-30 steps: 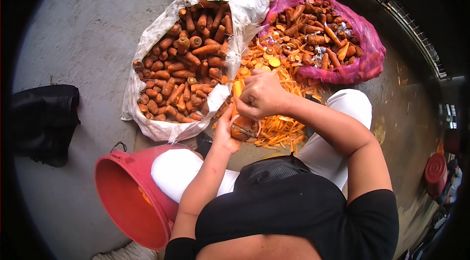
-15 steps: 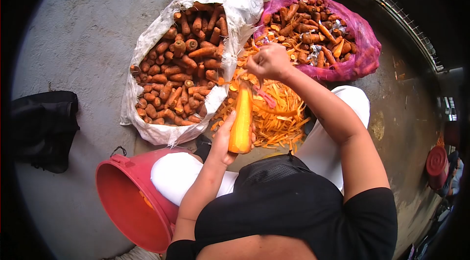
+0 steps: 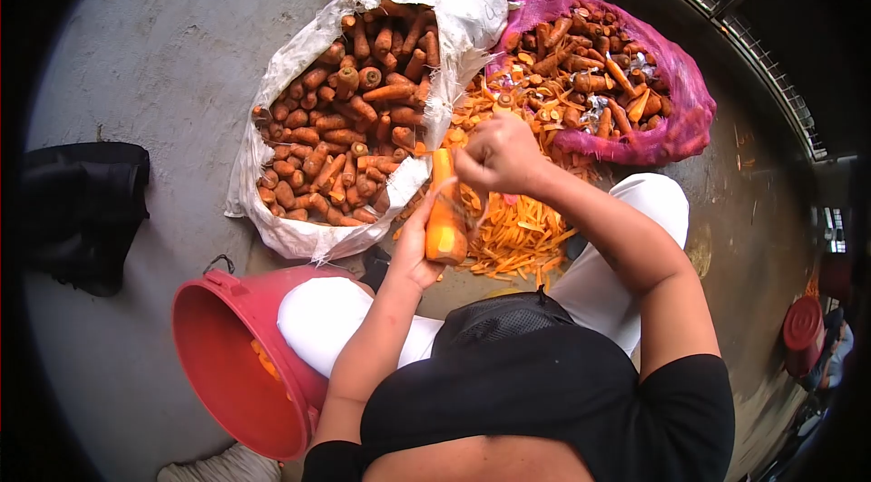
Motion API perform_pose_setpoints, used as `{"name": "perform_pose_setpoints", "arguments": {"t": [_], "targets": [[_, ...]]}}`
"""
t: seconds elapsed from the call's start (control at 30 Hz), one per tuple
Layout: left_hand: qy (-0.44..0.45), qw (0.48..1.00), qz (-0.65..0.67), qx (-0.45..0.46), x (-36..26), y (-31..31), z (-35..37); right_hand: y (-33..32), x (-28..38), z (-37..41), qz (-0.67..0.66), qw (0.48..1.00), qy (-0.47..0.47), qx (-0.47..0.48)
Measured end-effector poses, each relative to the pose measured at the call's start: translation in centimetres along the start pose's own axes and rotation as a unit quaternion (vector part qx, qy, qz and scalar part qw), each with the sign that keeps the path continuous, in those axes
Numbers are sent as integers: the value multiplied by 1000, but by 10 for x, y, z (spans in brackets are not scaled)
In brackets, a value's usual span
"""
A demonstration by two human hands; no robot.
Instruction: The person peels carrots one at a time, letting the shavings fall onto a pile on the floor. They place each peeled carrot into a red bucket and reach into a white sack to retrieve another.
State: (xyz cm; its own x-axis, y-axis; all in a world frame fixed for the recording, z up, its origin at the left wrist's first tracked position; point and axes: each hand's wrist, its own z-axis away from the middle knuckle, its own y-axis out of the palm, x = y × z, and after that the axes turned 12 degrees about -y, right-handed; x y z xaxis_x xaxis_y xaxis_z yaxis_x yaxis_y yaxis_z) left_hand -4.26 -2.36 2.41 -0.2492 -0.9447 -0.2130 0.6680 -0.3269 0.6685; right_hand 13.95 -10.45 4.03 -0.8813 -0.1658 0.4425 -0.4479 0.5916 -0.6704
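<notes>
A large carrot (image 3: 445, 232) is held by my left hand (image 3: 415, 241), its fingers wrapped round the side. Its upper length is bright and peeled, while darker skin shows near the thick lower end. My right hand (image 3: 499, 153) is closed in a fist beside the carrot's upper end, gripping a peeler (image 3: 470, 202) that is blurred and partly hidden. Beneath my hands lies a heap of orange carrot peelings (image 3: 522, 232).
A white sack (image 3: 272, 92) full of unpeeled carrots lies ahead on the left. The pink mesh sack (image 3: 694, 110) at right holds carrots and scraps. By my left knee, a tipped red bucket (image 3: 213, 382) has orange pieces inside. Black cloth (image 3: 86, 210) lies far left.
My right hand has come down and closer to the carrot. The carrot has turned in my left hand, now showing a side with darker skin. The view has shifted slightly.
</notes>
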Motion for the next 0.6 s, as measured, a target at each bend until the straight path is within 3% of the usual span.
{"name": "perform_pose_setpoints", "arguments": {"t": [0.13,0.43,0.6], "targets": [[-24,1000,13,0,-2,-11,-16,1,20,3,-9,997,-67,31],[-52,998,16,15,2,4,-12,-1,26,6,-19,995,-94,26],[-54,998,31,-22,4,7,-6,6,22,9,-31,995,-95,20]]}}
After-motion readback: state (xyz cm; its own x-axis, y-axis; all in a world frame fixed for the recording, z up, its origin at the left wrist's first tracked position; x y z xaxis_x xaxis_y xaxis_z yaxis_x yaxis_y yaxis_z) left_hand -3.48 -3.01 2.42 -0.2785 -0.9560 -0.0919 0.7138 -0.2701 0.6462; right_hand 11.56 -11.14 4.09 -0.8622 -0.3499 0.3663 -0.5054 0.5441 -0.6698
